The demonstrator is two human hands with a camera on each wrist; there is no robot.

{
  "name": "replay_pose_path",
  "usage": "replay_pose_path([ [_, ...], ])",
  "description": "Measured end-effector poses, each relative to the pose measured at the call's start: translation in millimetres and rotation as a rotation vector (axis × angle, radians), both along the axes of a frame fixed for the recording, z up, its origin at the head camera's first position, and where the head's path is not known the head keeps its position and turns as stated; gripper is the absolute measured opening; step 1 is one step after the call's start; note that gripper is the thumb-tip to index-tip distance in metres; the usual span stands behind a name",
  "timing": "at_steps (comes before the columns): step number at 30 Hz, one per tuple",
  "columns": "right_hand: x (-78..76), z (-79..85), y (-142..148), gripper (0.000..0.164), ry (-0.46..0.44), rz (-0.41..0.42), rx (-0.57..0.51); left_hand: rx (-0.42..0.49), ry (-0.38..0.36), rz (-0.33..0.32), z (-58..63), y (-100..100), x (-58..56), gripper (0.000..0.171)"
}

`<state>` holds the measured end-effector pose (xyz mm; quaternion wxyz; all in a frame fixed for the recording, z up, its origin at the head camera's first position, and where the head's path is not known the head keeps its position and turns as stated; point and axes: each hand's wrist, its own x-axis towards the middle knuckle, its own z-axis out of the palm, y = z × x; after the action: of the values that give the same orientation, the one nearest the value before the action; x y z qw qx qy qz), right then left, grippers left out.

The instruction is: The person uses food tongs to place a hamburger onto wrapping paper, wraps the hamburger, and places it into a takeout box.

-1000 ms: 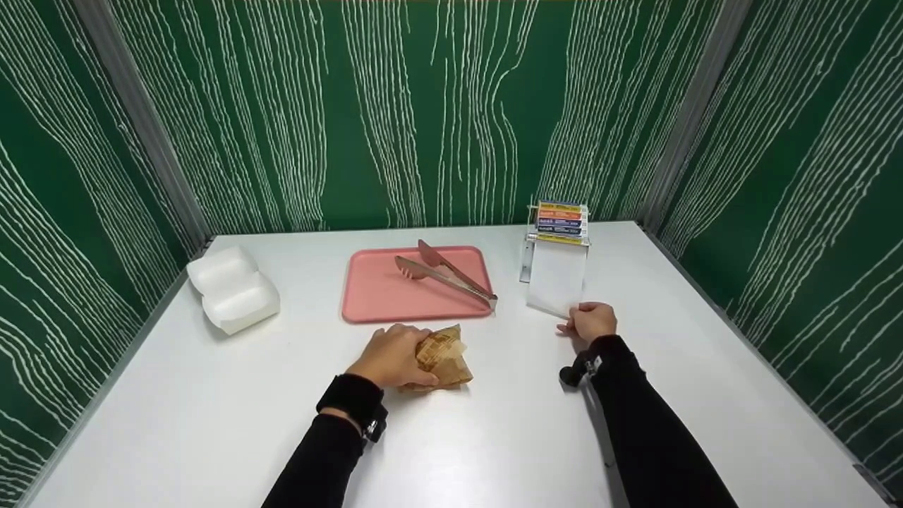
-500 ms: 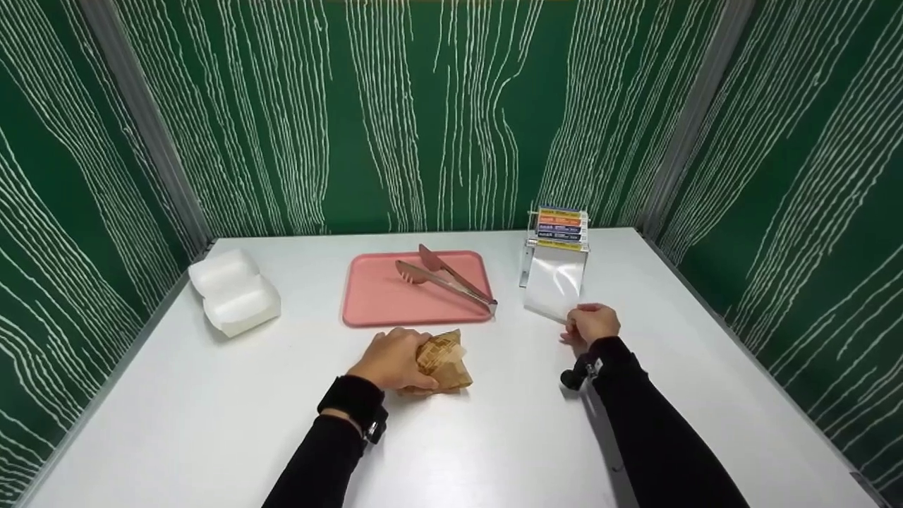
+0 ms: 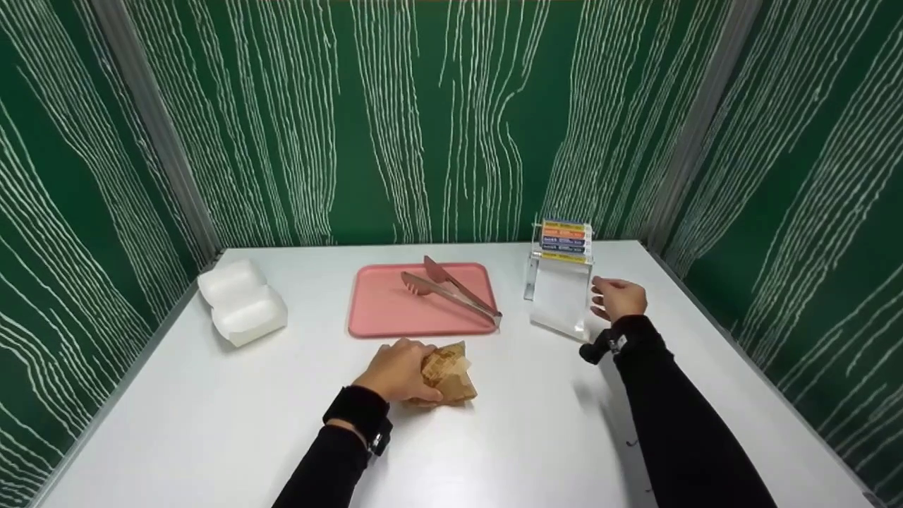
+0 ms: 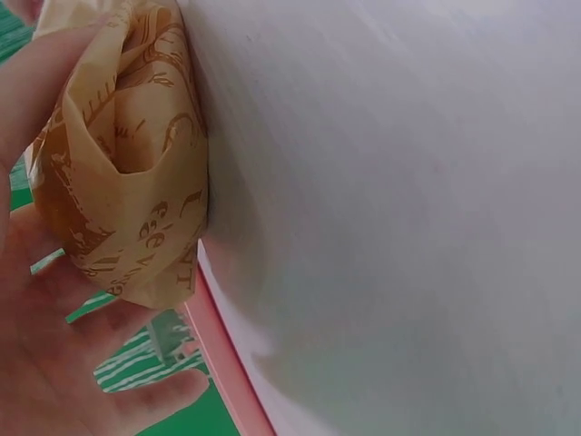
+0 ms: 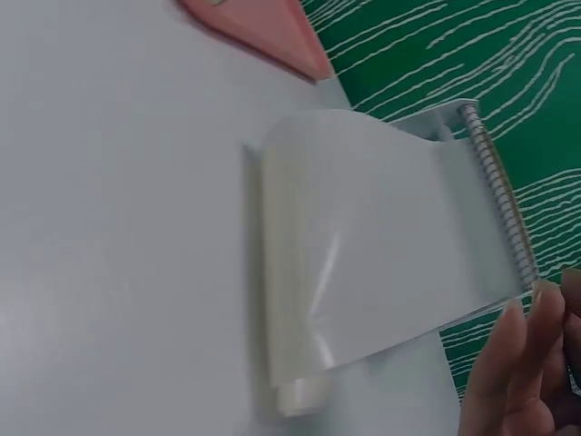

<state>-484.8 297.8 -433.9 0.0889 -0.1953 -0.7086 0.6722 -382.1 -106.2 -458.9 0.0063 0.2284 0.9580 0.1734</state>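
My left hand grips a bundle wrapped in brown printed paper on the table in front of the pink tray. The left wrist view shows the thumb on one side of the folded wrapper and the fingers spread around the other. A clear-framed dispenser stands at the back right, with yellow, orange and purple strips on top. White backing paper hangs down its front and curls under at the bottom. My right hand holds nothing; its fingertips are close to the dispenser's upper right edge.
Metal tongs lie across the pink tray, their hinge end over its front right corner. A white clamshell box sits opened at the left. Green, white-lined panels border the table.
My right hand has let go of the lower corner of the backing paper and moved up and right beside the dispenser. The left hand keeps its hold on the bundle. The head view has tilted slightly upward.
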Motion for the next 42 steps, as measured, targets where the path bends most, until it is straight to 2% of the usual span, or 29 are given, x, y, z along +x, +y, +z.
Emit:
replay_pose_path([
  [2,-2.1,4.0,3,0.047,-0.033,0.048,-0.054,-0.007,-0.002,-0.006,-3.5,0,1.3,0.081],
  [5,-7.9,8.6,5,0.042,-0.064,0.089,-0.127,-0.005,0.002,-0.005,-5.3,-1,1.5,0.079],
  [10,-19.5,14.9,2,0.021,-0.078,0.021,-0.192,-0.001,-0.004,0.001,-1.7,-1,-0.7,0.076],
  [15,-26.7,14.0,4,0.018,-0.085,-0.006,-0.207,-0.013,0.003,-0.005,-1.7,3,-4.1,0.081],
  [19,-27.3,11.0,5,0.017,-0.124,-0.025,-0.268,-0.028,-0.004,-0.007,-2.5,5,-2.8,0.086],
  [22,-26.8,12.4,2,0.018,-0.137,-0.053,-0.306,-0.03,0.001,-0.013,-2.9,3,-1.7,0.085],
  [28,-26.7,20.3,-6,0.019,-0.103,-0.05,-0.339,-0.015,0.03,-0.011,-3.4,-3,-2.3,0.079],
  [32,-26.0,24.9,-11,0.021,-0.141,-0.045,-0.342,-0.013,0.05,-0.016,-2.2,-5,-1.4,0.078],
  [36,-25.1,27.1,-14,0.027,-0.177,-0.017,-0.363,-0.018,0.043,-0.007,-3.7,-5,-0.5,0.08],
  [42,-22.8,31.9,-13,0.04,-0.174,0.033,-0.482,-0.019,0.034,-0.014,-4.0,-3,-1.9,0.078],
])
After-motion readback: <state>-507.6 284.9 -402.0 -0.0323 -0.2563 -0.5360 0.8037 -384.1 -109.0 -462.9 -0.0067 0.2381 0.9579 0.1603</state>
